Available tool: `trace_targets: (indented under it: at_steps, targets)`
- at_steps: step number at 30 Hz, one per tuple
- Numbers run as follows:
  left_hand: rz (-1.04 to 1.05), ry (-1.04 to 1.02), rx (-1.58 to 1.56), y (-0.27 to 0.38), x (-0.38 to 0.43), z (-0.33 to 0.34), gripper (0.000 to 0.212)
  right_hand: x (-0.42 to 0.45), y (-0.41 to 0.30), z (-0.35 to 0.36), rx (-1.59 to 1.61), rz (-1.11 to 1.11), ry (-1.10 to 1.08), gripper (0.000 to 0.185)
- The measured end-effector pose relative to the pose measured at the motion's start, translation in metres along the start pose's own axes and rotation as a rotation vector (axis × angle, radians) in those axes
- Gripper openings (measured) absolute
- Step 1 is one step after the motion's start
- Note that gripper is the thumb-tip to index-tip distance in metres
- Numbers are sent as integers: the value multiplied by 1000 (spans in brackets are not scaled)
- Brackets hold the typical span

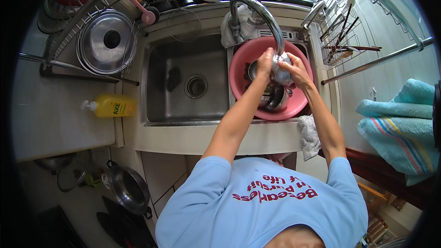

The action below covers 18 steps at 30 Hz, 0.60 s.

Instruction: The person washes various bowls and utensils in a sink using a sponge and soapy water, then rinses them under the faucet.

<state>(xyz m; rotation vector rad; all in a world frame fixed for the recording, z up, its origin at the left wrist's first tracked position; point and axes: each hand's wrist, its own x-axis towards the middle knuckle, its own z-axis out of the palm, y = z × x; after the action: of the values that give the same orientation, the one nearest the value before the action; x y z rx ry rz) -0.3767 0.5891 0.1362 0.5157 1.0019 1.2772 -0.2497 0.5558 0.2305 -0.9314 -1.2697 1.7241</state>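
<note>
A shiny metal bowl (pixel 281 72) is held in both hands under the running chrome faucet (pixel 272 15). My left hand (pixel 265 62) grips its left side, and my right hand (pixel 297 70) has its thumb and fingers on the right side. Below them, a pink plastic basin (pixel 296 106) sits in the right sink bowl. Several metal bowls (pixel 279 100) and what look like utensils lie inside the basin, partly covered by the hands and the held bowl. Water runs over the held bowl, so its exact shape is hard to make out.
Left of the basin is a stainless steel sink (pixel 175 106). A yellow dish soap pump bottle (pixel 112 105) and lidded pot (pixel 106 43) stand on the left. A wire utensil rack (pixel 339 50) and turquoise towel (pixel 396 127) are at right. A grey cloth (pixel 310 137) hangs over the front edge.
</note>
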Motion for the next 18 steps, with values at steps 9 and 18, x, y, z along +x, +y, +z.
trace_targets:
  at_steps: [9, 18]
  targets:
    - [-261, 519, -386, 0, -22, -9, 23, 14, 55, -50, -388, 39, 632, 26]
    - [258, 473, 723, 3, -37, 10, 32, 3, 16, 6, -888, -476, 314, 34]
